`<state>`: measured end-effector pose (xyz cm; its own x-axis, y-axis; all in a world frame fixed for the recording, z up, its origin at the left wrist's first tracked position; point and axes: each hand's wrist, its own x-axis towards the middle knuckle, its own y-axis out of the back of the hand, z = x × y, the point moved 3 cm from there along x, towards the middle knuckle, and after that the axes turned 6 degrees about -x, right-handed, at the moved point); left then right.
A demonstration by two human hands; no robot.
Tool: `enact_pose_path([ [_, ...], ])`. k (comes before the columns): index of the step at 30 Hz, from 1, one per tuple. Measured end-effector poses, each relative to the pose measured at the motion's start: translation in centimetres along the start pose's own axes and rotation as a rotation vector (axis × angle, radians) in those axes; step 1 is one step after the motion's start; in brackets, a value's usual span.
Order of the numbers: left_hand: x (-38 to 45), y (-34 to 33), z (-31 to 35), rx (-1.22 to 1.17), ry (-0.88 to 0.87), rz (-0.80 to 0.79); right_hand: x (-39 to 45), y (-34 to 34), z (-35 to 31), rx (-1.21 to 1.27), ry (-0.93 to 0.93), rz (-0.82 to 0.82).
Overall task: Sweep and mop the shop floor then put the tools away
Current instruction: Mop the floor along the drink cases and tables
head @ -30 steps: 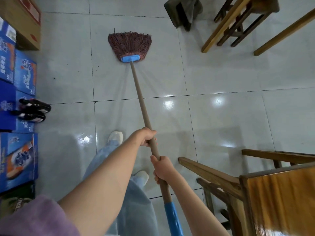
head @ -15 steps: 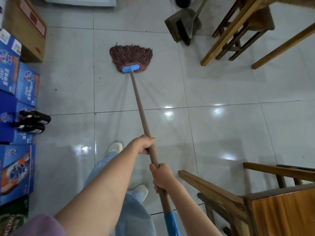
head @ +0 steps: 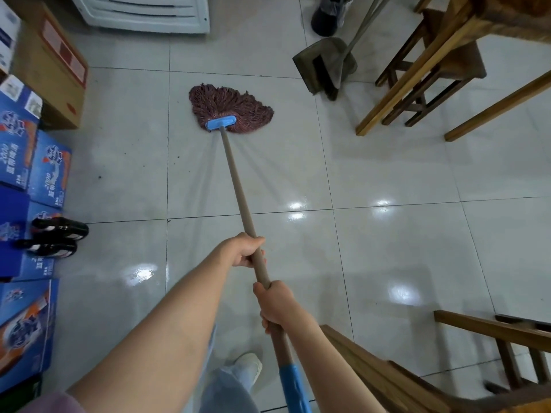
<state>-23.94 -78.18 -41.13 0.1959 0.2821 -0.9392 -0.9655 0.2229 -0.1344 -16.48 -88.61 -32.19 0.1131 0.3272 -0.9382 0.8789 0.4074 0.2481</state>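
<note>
Head view, looking down. The left hand (head: 246, 250) is wrapped round the mop handle (head: 237, 186) at about mid-length, fingers curled under the shaft and knuckles uppermost; the right hand (head: 275, 305) grips the same handle just below it, fist closed round the shaft, the 2 hands close together but not touching. Below the right hand the handle carries a blue sleeve (head: 295, 389) that runs out of the bottom edge.

The handle slants up and slightly left to a blue clamp (head: 221, 123), from which the reddish-brown mop head (head: 226, 102) fans out flat on the tiled floor (head: 387, 162); the strands lie spread towards the far side, skewed a little to the right. The floor is of large pale glossy tiles with dark grout lines; it shows bright light reflections and a few dark specks left of the handle.

Beyond the mop head, to the right, a dustpan (head: 325, 67) stands on the floor with a dark brush (head: 323, 76) in it; its long handle leans up out of view. A white louvred appliance (head: 143, 11) sits at the top edge. At left, blue printed cartons (head: 21, 156) and a brown cardboard box (head: 56, 70) line the floor; 2 dark bottles (head: 58, 236) lie on a carton. Wooden furniture (head: 432, 70) stands at upper right; a wooden chair (head: 417, 380) at lower right. A white shoe (head: 247, 365) shows between the forearms.
</note>
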Motion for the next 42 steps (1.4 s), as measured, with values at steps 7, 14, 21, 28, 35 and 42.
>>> enact_pose_path([
  [7, 1.0, 3.0, 2.7, 0.013, 0.022, 0.019, 1.9, -0.8, -3.4, 0.055, 0.009, -0.031],
  [14, 2.5, 4.9, 3.5, 0.131, 0.031, 0.084, 3.7, -1.8, -5.1, 0.013, 0.052, 0.001],
  [21, 4.4, 5.0, 6.6, 0.205, -0.046, 0.112, 5.3, 0.3, -7.3, -0.016, 0.053, 0.052],
  [28, 5.8, 4.3, 6.6, 0.354, -0.049, 0.125, 5.9, 0.8, -6.1, -0.099, 0.060, 0.129],
  [35, 4.7, 4.6, 4.7, 0.335, -0.065, 0.133, 4.6, -0.4, -4.8, -0.073, 0.074, 0.078],
  [42, 2.6, 3.0, 0.4, 0.355, -0.082, 0.107, 2.2, -1.3, -0.6, -0.080, 0.062, 0.019],
])
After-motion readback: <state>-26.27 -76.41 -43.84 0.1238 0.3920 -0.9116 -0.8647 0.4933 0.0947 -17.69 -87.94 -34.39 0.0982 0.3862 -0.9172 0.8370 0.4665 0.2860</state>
